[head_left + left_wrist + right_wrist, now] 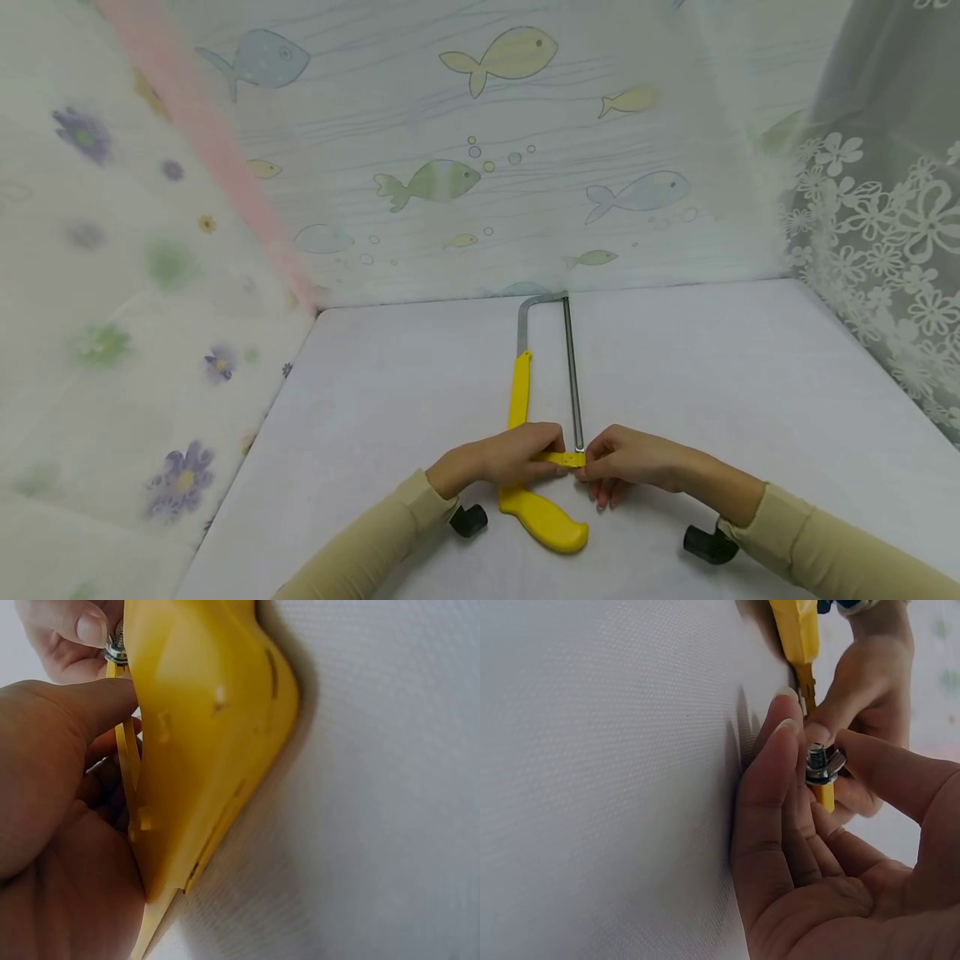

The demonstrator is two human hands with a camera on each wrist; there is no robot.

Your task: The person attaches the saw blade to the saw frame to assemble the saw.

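Note:
A hacksaw with a yellow handle point(543, 521) lies on the white tabletop, its grey blade point(573, 383) on the right side and its far end by the back wall. My left hand point(517, 454) holds the yellow arm of the frame near the blade's close end, thumb laid along it. Where that arm ends, my right hand point(637, 458) pinches a small metal wing nut point(823, 775) on a threaded screw. The right thumb touches the nut in the right wrist view, with the other fingers loosely bent by the table. The fingers partly hide the nut.
White cloth covers the table point(420, 358). A fish-print curtain point(525, 217) stands at the back, a flowered one point(150, 375) at the left and a lace one point(900, 225) at the right. Black wrist devices point(708, 544) sit under both sleeves.

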